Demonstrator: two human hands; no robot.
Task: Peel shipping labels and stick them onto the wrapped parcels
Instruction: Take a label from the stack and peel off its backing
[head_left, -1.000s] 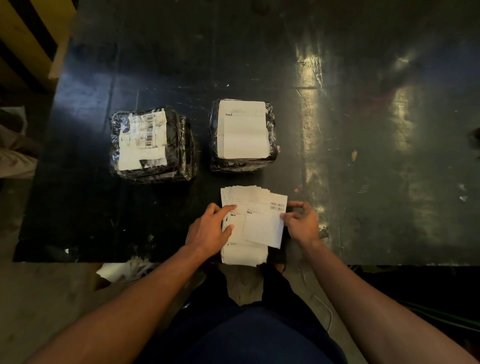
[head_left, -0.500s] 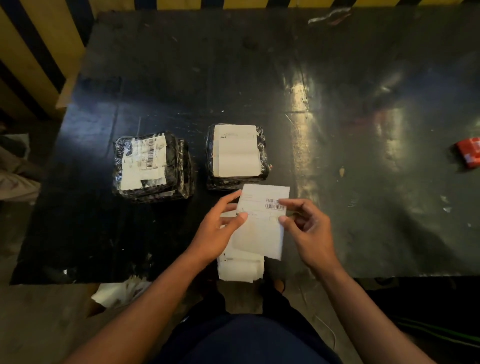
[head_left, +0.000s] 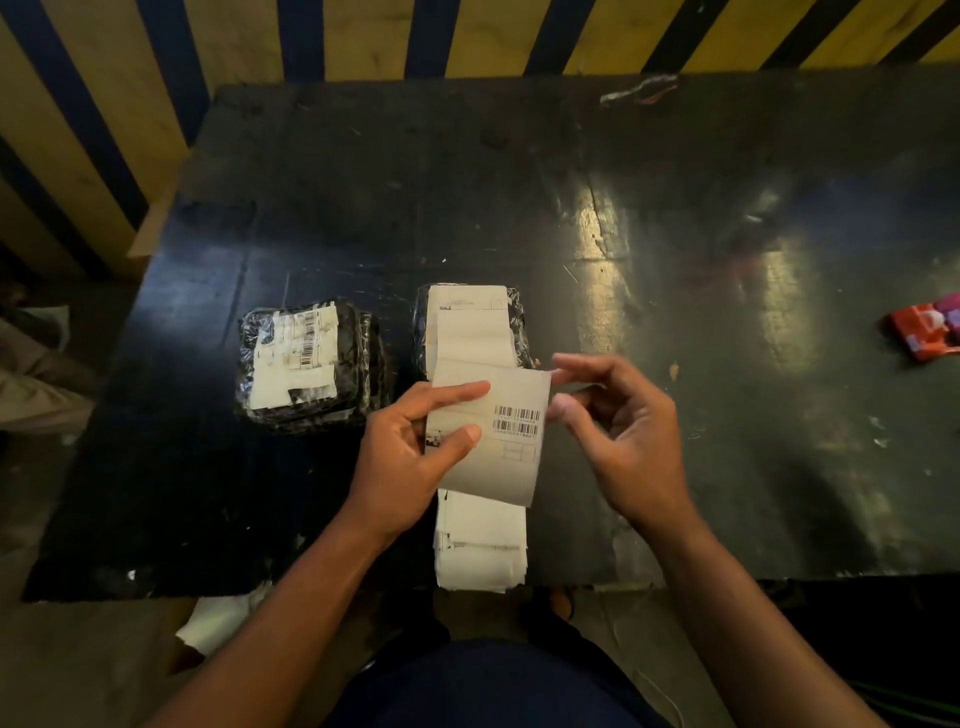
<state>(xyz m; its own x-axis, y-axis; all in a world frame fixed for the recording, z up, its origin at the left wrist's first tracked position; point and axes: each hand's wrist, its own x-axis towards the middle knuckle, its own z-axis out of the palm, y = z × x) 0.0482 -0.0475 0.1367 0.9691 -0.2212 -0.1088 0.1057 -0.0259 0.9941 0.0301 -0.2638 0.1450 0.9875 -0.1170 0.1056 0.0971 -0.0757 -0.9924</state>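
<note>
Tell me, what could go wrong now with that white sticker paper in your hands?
1. The white barcode label is pinched only by the left hand; the right hand works at its top corner. Peeled crookedly, it might tear or curl and stick to itself.
2. The black plastic-wrapped parcel behind it looks already covered by white paper, so this label could land on top of another one.
3. The loose stack of white labels overhangs the dark table edge and might slide off.

Two wrapped parcels (head_left: 311, 371) (head_left: 470, 325) sit on the counter (head_left: 623, 234) at about 11 and 12 o'clock. One label (head_left: 506, 436) is held up, one stack of labels (head_left: 480, 540) lies at 6 o'clock, and one red packet (head_left: 927, 327) sits at 3 o'clock. Two hands (head_left: 402, 457) (head_left: 623, 441) show.
</note>
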